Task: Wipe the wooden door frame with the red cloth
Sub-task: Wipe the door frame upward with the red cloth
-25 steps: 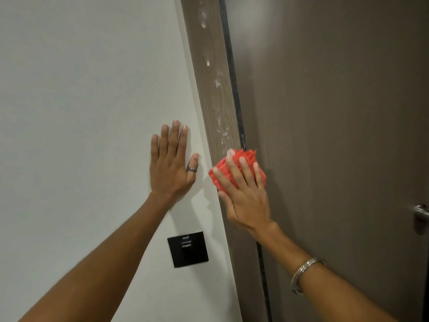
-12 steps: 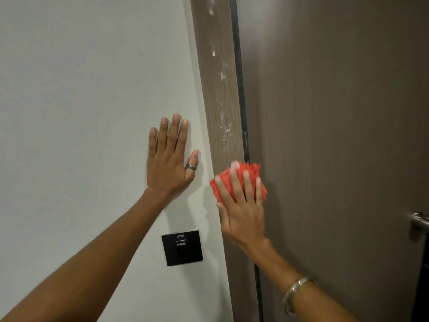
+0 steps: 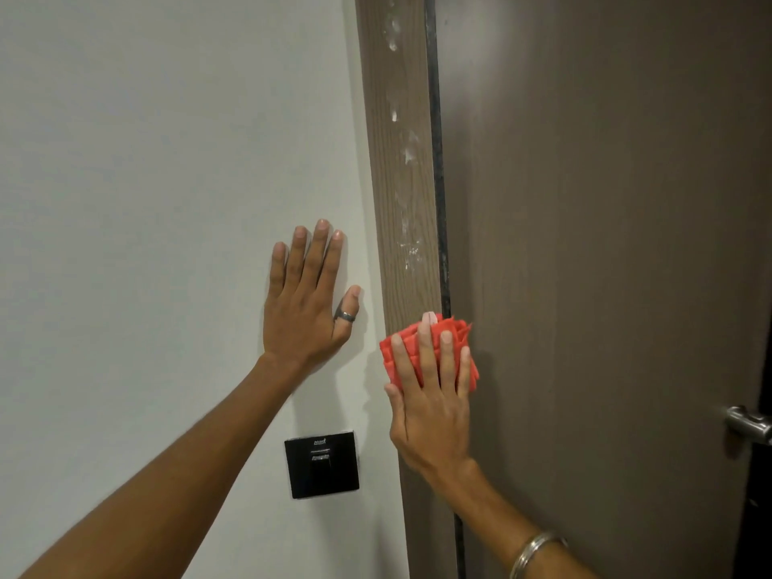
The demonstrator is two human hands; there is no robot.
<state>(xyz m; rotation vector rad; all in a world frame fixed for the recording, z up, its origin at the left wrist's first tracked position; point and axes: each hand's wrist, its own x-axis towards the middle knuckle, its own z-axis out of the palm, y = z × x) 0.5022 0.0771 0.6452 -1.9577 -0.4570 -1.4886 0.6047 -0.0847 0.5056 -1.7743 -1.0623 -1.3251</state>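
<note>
The wooden door frame [image 3: 399, 169] runs up the middle of the view as a brown grained strip with white smears along its upper part. My right hand [image 3: 432, 399] presses a folded red cloth [image 3: 407, 344] flat against the frame, fingers spread over it. Its red edges show above and beside my fingers. My left hand [image 3: 307, 302] lies flat and open on the white wall just left of the frame, a ring on the thumb.
A dark brown door [image 3: 605, 244] fills the right side, with a metal handle [image 3: 750, 424] at the right edge. A black wall switch plate [image 3: 321, 468] sits on the white wall [image 3: 146, 181] below my left hand.
My right hand has slid the red cloth down the frame, leaving more of the smeared strip showing above it. My left hand has stayed flat on the wall.
</note>
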